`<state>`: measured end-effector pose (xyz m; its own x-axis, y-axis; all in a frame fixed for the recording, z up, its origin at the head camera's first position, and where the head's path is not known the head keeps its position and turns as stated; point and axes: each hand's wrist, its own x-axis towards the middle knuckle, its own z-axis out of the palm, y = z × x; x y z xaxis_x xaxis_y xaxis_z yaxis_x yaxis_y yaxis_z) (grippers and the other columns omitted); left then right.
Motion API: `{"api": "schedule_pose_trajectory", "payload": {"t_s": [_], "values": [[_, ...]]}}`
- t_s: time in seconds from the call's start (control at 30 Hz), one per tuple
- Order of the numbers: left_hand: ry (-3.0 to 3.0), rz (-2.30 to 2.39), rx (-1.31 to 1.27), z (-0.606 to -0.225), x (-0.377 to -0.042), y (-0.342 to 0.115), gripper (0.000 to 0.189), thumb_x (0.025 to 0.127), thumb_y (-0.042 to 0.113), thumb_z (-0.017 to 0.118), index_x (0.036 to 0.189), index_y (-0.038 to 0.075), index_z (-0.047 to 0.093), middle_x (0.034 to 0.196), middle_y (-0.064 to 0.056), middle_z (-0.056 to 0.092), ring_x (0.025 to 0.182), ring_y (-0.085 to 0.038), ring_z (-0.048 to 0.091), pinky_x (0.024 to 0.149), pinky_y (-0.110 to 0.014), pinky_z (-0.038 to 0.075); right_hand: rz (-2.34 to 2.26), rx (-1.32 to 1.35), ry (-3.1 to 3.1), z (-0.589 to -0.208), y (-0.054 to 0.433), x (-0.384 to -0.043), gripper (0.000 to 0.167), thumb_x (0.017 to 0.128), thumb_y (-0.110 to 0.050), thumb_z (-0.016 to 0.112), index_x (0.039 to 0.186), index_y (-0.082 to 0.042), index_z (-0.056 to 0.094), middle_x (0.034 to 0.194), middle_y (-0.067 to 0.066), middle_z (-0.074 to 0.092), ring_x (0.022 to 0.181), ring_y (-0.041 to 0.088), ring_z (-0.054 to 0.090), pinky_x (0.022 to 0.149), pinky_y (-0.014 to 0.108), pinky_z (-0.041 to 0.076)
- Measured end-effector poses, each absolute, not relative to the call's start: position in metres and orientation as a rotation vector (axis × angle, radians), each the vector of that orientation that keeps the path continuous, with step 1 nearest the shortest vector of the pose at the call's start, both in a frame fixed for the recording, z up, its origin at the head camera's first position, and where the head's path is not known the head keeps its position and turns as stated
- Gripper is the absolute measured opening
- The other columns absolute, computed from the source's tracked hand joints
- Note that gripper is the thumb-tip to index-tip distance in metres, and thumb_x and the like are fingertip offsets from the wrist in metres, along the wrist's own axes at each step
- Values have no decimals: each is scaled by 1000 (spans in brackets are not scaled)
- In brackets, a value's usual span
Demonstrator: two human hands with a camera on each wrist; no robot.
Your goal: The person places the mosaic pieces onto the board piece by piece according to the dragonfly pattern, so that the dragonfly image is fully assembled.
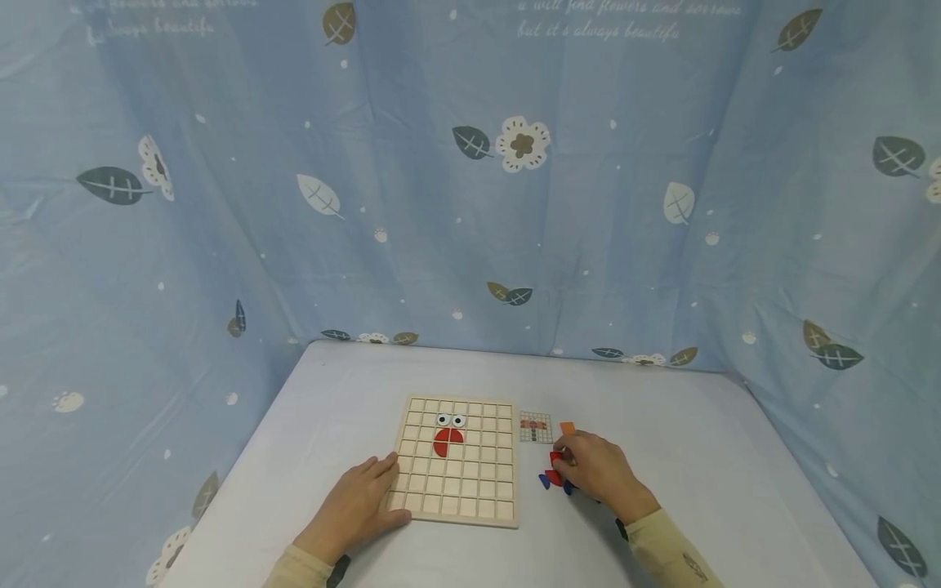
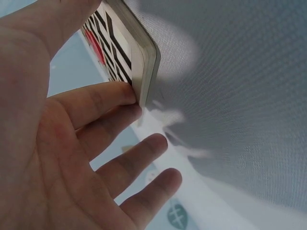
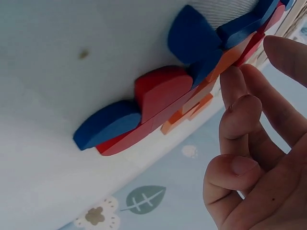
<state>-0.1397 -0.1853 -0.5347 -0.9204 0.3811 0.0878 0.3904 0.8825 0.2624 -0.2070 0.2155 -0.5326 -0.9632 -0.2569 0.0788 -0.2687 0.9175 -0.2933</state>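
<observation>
A wooden grid board (image 1: 478, 490) lies on the table, with two eye pieces (image 1: 451, 420) and red quarter-circle pieces (image 1: 442, 448) set in its upper squares. My left hand (image 1: 360, 502) rests at the board's left edge; in the left wrist view its fingers are extended, two fingertips right at the rim. Right of the board, my right hand (image 1: 595, 467) reaches into a group of loose pieces, blue (image 3: 192, 36), red (image 3: 163, 91) and orange (image 3: 232, 55). A fingertip meets the orange pieces in the right wrist view, the thumb stands apart, and the outer fingers are bent.
A small pattern card (image 1: 536, 427) lies between the board and the loose pieces. The white table (image 1: 632, 400) is enclosed at the back and sides by a blue patterned cloth (image 1: 412, 245).
</observation>
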Motion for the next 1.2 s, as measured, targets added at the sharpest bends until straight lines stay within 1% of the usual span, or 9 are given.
{"api": "schedule_pose_trajectory", "payload": {"t_s": [0.17, 0.37, 0.73, 0.97, 1.2], "values": [[-3022, -446, -616, -535, -140, -186, 79, 83, 51, 79, 133, -8, 61, 144, -21, 55, 129, -46, 52, 105, -58, 46, 459, 443, -3039, -531, 213, -208, 16, 82, -25, 85, 93, -18, 76, 84, -7, 65, 73, 8, 57, 65, 33, 56], [-3027, -446, -613, -535, -140, -186, 80, 83, 51, 79, 134, -8, 61, 145, -21, 55, 129, -45, 52, 105, -58, 46, 416, 448, -3044, -531, 211, -209, 18, 81, -27, 86, 93, -16, 77, 85, -7, 65, 72, 7, 56, 64, 31, 56], [-3040, -434, -601, -534, -141, -186, 80, 82, 51, 80, 133, -8, 61, 145, -20, 55, 130, -45, 52, 106, -57, 46, 413, 458, -3041, -530, 211, -213, 25, 78, -31, 88, 95, -15, 80, 87, -6, 69, 77, 9, 61, 67, 34, 59], [-3032, -449, -609, -535, -140, -186, 79, 82, 50, 80, 133, -8, 61, 144, -21, 55, 129, -46, 52, 106, -58, 46, 402, 490, -3013, -530, 212, -214, 22, 79, -33, 88, 94, -19, 80, 88, -9, 71, 78, 9, 63, 66, 33, 58], [-3036, -471, -605, -534, -139, -186, 79, 83, 50, 79, 133, -7, 61, 145, -21, 55, 130, -46, 52, 106, -58, 45, 378, 526, -3016, -530, 212, -216, 21, 78, -33, 89, 92, -19, 81, 87, -10, 73, 80, 10, 64, 67, 34, 58]]}}
